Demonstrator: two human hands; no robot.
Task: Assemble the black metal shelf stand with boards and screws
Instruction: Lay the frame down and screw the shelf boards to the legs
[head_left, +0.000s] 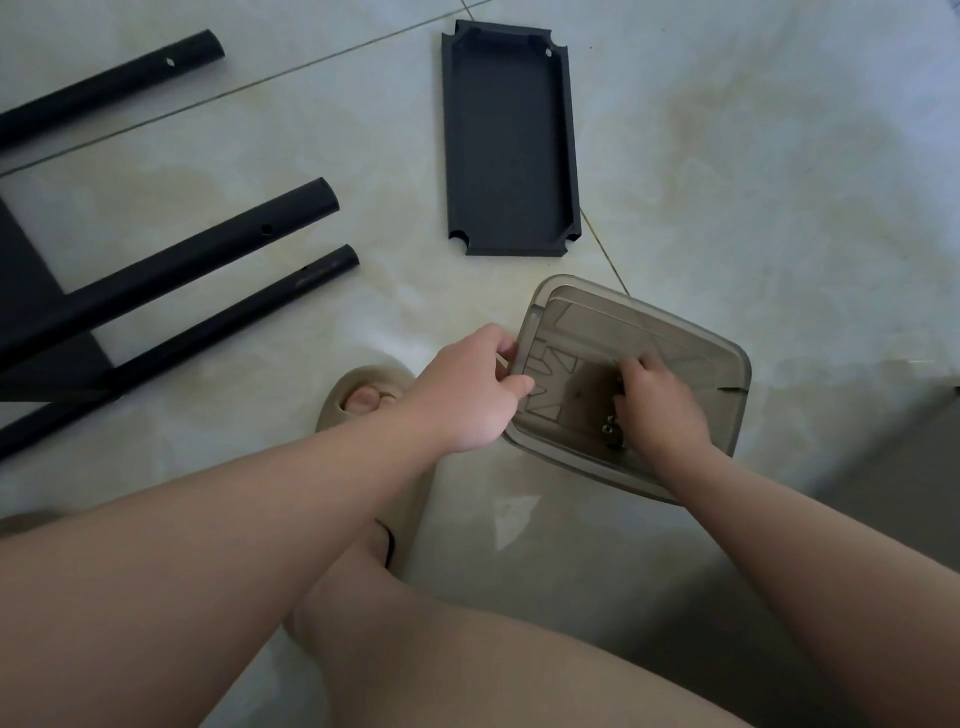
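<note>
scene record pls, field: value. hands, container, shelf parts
left hand: grips container by its left rim
right hand: inside container, fingers curled at the screws; hold unclear
container: translucent grey, open
screws: a few, by the right hand
board: black, flat on floor, beyond container, untouched
tubes: black, with holes, lying at left

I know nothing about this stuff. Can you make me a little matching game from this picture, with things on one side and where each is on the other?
Things:
1. left hand
2. right hand
3. black board
4. metal tubes

Places:
A. flat on the floor, beyond the container
B. reaching inside the grey container
C. on the floor at the left
D. gripping the container's rim

Pairs: 1-D, 2-B, 3-A, 4-C
</note>
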